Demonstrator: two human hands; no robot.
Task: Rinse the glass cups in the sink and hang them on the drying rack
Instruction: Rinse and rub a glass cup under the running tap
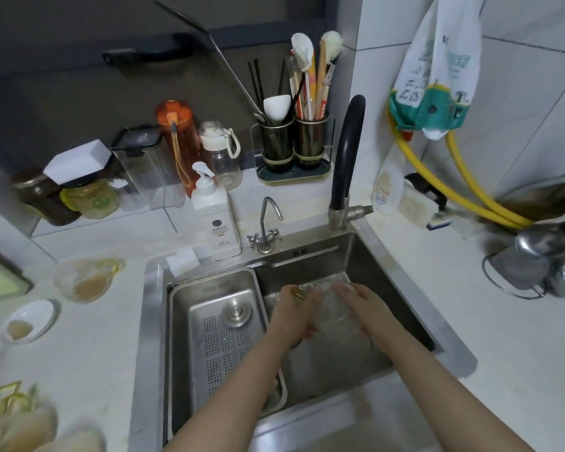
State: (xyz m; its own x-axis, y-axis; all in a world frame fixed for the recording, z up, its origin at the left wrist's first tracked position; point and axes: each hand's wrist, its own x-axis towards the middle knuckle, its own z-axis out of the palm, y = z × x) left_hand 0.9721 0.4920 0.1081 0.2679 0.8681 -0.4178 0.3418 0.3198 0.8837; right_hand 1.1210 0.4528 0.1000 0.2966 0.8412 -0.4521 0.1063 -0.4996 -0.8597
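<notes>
both hands, left hand (294,313) and right hand (361,308), clamp curled fingers on a glass cup (335,316) over the sink (405,288) near its back-right corner.

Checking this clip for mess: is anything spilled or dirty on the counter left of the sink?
Yes. A glass cup left of the sink holds brownish residue, and a small white dish nearer the counter edge has a tan smear. Both look unwashed; nothing looks spilled.

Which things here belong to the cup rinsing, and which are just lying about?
In use: glass cup, left hand, right hand, sink, dirty cup waiting on the counter.
Lying about: soap bottle, orange bottle, utensil holder, jars.
</notes>
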